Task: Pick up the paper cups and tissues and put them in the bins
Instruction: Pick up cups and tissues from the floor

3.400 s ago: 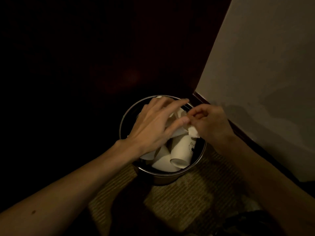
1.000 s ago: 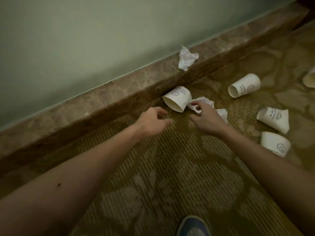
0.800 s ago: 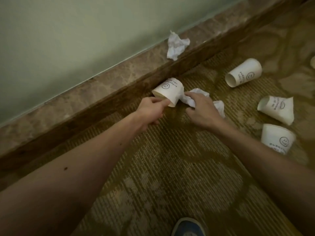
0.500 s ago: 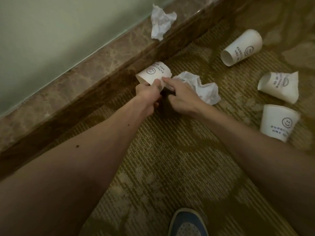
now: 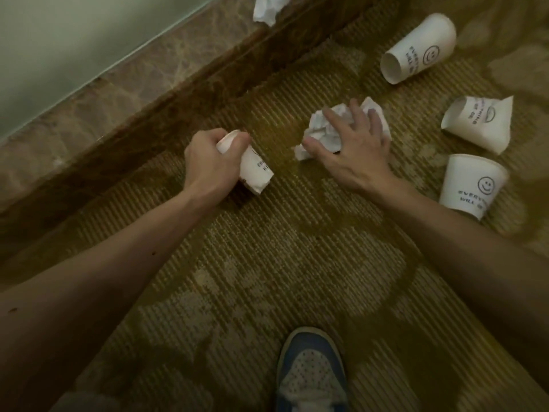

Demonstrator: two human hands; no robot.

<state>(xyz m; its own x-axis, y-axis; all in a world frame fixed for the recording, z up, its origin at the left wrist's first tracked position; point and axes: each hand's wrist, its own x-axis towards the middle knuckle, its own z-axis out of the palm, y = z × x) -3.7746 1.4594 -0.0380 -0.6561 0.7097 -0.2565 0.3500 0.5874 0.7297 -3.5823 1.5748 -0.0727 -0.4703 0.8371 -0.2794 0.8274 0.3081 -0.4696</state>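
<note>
As we look down on the patterned carpet (image 5: 267, 263), litter lies toward its far right side. One lying cup (image 5: 419, 49) rests on its side with its mouth turned left, a flattened cup (image 5: 478, 123) lies just nearer, and a smiley cup (image 5: 472, 185) sits nearest us, its wider end up. Along the carpet's far edge runs a dark skirting with a marble ledge (image 5: 118, 93), and on that ledge, at the top of the view, sits a far tissue (image 5: 267, 8). A blue and white shoe (image 5: 312, 373) stands at the carpet's near edge, between our arms.

We can read a smiley face and "EVERY… WILL" on the lying cup and the smiley cup; the rest is cut off or blurred.

Our left hand (image 5: 208, 162) reaches out near the skirting, knuckles up, its grip closed tight round a crushed cup (image 5: 257, 171) whose print shows only "EVER". Our right hand (image 5: 356, 150) lies palm down over a crumpled tissue (image 5: 322, 129) on the carpet, fingers spread and curled across it, thumb against its near side, the grip gathering the paper. Nothing stands between the two hands.
</note>
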